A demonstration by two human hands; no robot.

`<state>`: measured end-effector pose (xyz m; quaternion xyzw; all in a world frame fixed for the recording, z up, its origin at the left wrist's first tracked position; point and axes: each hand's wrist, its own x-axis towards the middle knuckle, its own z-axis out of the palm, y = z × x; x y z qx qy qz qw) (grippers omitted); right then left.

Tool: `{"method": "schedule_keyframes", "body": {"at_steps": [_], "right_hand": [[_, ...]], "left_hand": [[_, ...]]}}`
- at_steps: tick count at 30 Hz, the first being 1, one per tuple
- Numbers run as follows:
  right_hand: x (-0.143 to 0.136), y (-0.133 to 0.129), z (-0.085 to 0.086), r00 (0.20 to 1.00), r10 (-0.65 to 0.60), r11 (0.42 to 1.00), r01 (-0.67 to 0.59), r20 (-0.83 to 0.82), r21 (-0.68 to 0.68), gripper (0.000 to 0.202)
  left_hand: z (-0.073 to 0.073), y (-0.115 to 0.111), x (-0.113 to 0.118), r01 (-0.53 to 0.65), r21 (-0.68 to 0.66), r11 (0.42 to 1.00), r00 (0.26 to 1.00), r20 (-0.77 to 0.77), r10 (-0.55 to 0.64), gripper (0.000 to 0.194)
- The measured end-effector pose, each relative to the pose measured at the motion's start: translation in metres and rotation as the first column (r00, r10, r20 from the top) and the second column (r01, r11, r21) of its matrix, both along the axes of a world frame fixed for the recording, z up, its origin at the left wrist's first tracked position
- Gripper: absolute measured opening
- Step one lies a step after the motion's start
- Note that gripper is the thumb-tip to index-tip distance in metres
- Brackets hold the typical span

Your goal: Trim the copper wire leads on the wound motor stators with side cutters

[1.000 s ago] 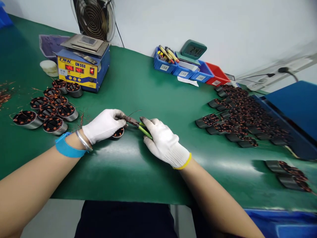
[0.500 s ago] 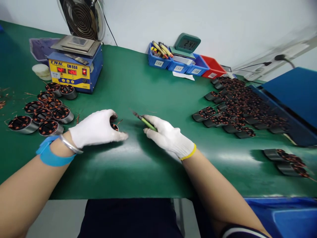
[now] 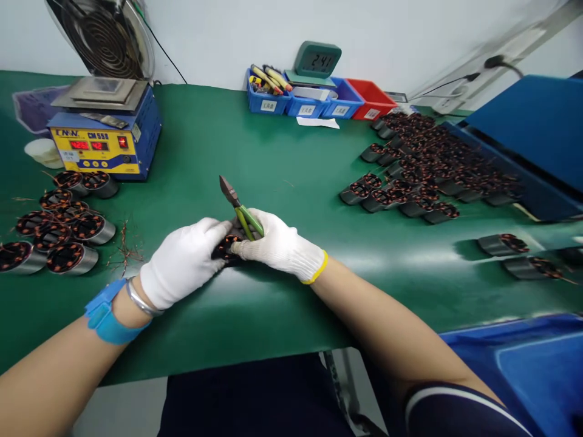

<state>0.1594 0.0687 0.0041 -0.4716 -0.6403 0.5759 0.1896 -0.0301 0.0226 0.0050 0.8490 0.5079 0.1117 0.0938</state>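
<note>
My left hand's (image 3: 184,261) grip curls round the copper-wound ring (image 3: 225,246), rightward and nearer me than the CM 558 unit (image 3: 100,136); my right hand (image 3: 279,247) clasps green-handled pliers (image 3: 235,201), thumb at the ring, forearms converging.

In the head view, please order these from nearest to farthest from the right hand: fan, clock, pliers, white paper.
1. Pliers: held in the right hand.
2. White paper: ahead, slightly right.
3. Clock: beyond the paper.
4. Fan: far left, at the back.
</note>
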Motion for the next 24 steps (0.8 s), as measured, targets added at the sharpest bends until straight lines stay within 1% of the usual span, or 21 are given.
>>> {"method": "schedule_keyframes", "body": {"at_steps": [2,3,4,5,6,7,8,9,10,11,12,13,14,15,16,17,19,20,22,23,24], "right_hand": [[0.000,-0.001,-0.004,0.998,-0.062,0.998,0.063,-0.032,0.025,0.038],[0.000,0.000,-0.006,0.995,-0.093,0.995,0.094,-0.042,0.027,0.039],[0.000,0.000,-0.008,0.992,-0.119,0.992,0.120,-0.052,0.022,0.040],[0.001,0.001,-0.009,0.988,-0.142,0.990,0.143,-0.066,0.013,0.041],[0.001,0.001,-0.010,0.984,-0.160,0.987,0.161,-0.082,0.003,0.042],[0.001,0.001,-0.010,0.980,-0.170,0.985,0.170,-0.100,-0.007,0.043],[0.001,0.001,-0.010,0.978,-0.171,0.985,0.170,-0.117,-0.020,0.043],[0.001,0.000,-0.009,0.977,-0.167,0.986,0.164,-0.131,-0.034,0.043],[0.000,-0.001,-0.009,0.977,-0.158,0.987,0.154,-0.141,-0.044,0.043],[0.000,-0.002,-0.008,0.978,-0.147,0.989,0.142,-0.149,-0.047,0.043],[-0.001,-0.003,-0.008,0.979,-0.138,0.990,0.133,-0.153,-0.038,0.043],[-0.001,-0.004,-0.008,0.980,-0.131,0.991,0.130,-0.149,-0.018,0.043],[-0.002,-0.004,-0.008,0.983,-0.124,0.992,0.128,-0.135,0.015,0.042],[-0.002,-0.005,-0.008,0.986,-0.117,0.991,0.124,-0.116,0.054,0.041],[-0.002,-0.005,-0.009,0.989,-0.110,0.989,0.119,-0.098,0.088,0.040],[-0.002,-0.005,-0.009,0.991,-0.101,0.988,0.111,-0.090,0.109,0.040],[-0.001,-0.005,-0.009,0.990,-0.078,0.989,0.092,-0.118,0.115,0.039],[-0.001,-0.005,-0.009,0.986,-0.075,0.991,0.091,-0.147,0.103,0.040],[0.000,-0.004,-0.008,0.980,-0.089,0.993,0.102,-0.177,0.066,0.041],[0.000,-0.004,-0.007,0.979,-0.102,0.993,0.112,-0.178,0.048,0.042],[0.001,-0.004,-0.006,0.978,-0.114,0.992,0.121,-0.173,0.032,0.042]], "left_hand": [[0.008,-0.001,-0.004,-0.151,-0.117,0.982,0.988,0.001,0.152,0.032],[0.014,-0.001,-0.006,-0.168,-0.237,0.957,0.984,0.020,0.177,0.029],[0.021,-0.002,-0.010,-0.118,-0.396,0.911,0.986,0.062,0.155,0.026],[0.027,-0.002,-0.014,-0.026,-0.545,0.838,0.983,0.138,0.121,0.024],[0.033,-0.003,-0.018,0.063,-0.637,0.768,0.966,0.234,0.114,0.024],[0.037,-0.003,-0.021,0.105,-0.654,0.749,0.932,0.327,0.154,0.023],[0.039,-0.002,-0.023,0.077,-0.612,0.787,0.887,0.402,0.226,0.019],[0.039,-0.002,-0.025,-0.016,-0.527,0.850,0.831,0.465,0.305,0.018],[0.037,-0.001,-0.024,-0.131,-0.428,0.894,0.782,0.509,0.359,0.032],[0.033,0.000,-0.022,-0.207,-0.351,0.913,0.771,0.516,0.373,0.052],[0.029,0.001,-0.019,-0.221,-0.313,0.923,0.806,0.475,0.354,0.069],[0.025,0.001,-0.015,-0.200,-0.310,0.929,0.862,0.395,0.318,0.077],[0.021,0.002,-0.011,-0.180,-0.329,0.927,0.913,0.295,0.282,0.073],[0.017,0.002,-0.007,-0.180,-0.347,0.921,0.944,0.202,0.260,0.061],[0.015,0.002,-0.004,-0.192,-0.365,0.911,0.957,0.135,0.256,0.050],[0.014,0.002,-0.002,-0.201,-0.387,0.900,0.958,0.112,0.263,0.043],[0.014,0.002,-0.002,-0.183,-0.460,0.869,0.935,0.193,0.298,0.039],[0.016,0.001,-0.005,-0.148,-0.510,0.848,0.909,0.268,0.320,0.037],[0.024,0.000,-0.013,-0.050,-0.614,0.788,0.822,0.422,0.381,0.032],[0.028,-0.001,-0.019,0.008,-0.648,0.761,0.756,0.502,0.420,0.030],[0.033,-0.001,-0.024,0.052,-0.654,0.754,0.668,0.584,0.461,0.030]]}}
